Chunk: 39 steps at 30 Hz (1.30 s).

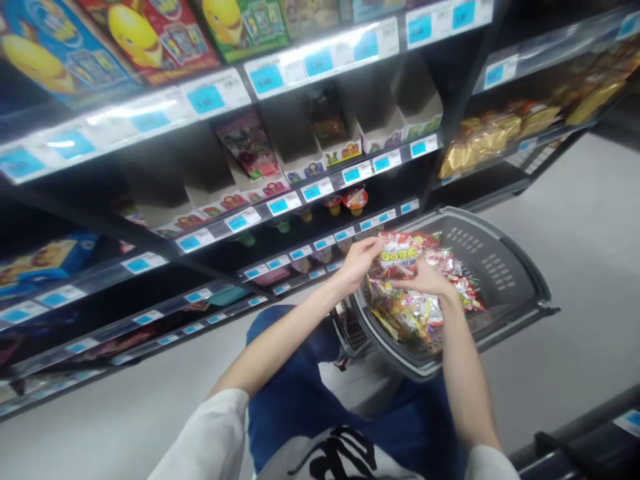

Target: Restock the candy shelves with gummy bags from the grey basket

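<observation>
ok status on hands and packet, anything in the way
Left hand gripping packet; right hand at its lower edge. Packet over basket, other packets inside. No obstruction visible.

Gold pkgs [480, 147], red bx [155, 40], pink pkg [250, 145]

White shirt [297, 460], short sleeves [220, 417] ending near elbows, bold black print [345, 453] on front; blue trousers [287, 410]; forearms [280, 350], left hand [360, 262], right hand [427, 280] bare.

Shop interior, blue-and-white rectangular price labels [265, 78] are lining black shelving [457, 110], grey perforated plastic basket [483, 250] is holding shiny multicoloured packets [423, 310]
</observation>
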Tool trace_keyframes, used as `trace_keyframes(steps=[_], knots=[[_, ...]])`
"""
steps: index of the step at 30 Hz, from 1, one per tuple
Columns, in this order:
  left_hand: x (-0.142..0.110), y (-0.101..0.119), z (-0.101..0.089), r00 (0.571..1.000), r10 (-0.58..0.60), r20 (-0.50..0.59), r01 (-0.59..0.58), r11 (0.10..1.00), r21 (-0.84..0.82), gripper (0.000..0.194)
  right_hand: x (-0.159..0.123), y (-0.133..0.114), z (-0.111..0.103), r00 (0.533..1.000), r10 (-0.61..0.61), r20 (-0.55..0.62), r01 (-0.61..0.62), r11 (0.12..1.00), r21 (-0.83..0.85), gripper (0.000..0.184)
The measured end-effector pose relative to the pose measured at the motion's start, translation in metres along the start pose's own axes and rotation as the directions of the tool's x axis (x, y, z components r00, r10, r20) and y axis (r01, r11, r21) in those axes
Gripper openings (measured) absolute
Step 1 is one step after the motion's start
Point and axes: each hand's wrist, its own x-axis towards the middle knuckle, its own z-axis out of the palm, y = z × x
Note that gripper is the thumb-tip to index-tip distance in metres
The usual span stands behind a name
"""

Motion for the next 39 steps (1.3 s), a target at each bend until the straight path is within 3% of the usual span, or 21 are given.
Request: trace_keyframes(steps=[4,12,16,19,23,27,31,39], knots=[[0.009,0.012,0.000,0.999,0.012,0.046,-0.014,0.998,0.054,0.035,0.005,0.017,0.015,0.997,-0.008,-0.078,0.021,0.987,0.159,0.064],[0.022,0.044,-0.011,0.998,-0.029,0.061,0.034,0.996,-0.084,0.026,0.002,0.034,0.009,0.979,0.094,-0.180,-0.003,0.893,0.450,0.040],[0.023,0.055,-0.019,0.999,0.027,-0.033,-0.030,0.994,-0.103,0.022,0.005,0.032,0.003,0.965,0.125,-0.229,-0.010,0.895,0.446,0.039],[0.024,0.063,-0.025,0.997,0.063,-0.050,-0.073,0.969,-0.235,0.016,0.010,0.034,-0.001,0.955,0.143,-0.260,-0.018,0.903,0.429,0.034],[0.022,0.073,-0.034,0.997,0.069,0.032,-0.045,0.873,-0.485,0.012,0.015,0.040,-0.004,0.946,0.185,-0.265,-0.070,0.917,0.393,0.034],[0.017,0.080,-0.041,0.989,0.107,0.101,-0.028,0.811,-0.584,0.018,0.017,0.048,-0.005,0.943,0.244,-0.227,-0.164,0.932,0.323,0.041],[0.017,0.081,-0.039,0.976,0.075,0.202,0.067,0.785,-0.616,0.019,0.019,0.053,-0.006,0.947,0.252,-0.197,-0.186,0.934,0.304,0.045],[0.020,0.078,-0.033,0.975,0.051,0.215,0.086,0.809,-0.582,0.018,0.021,0.047,-0.004,0.953,0.266,-0.147,-0.216,0.934,0.284,0.050]])
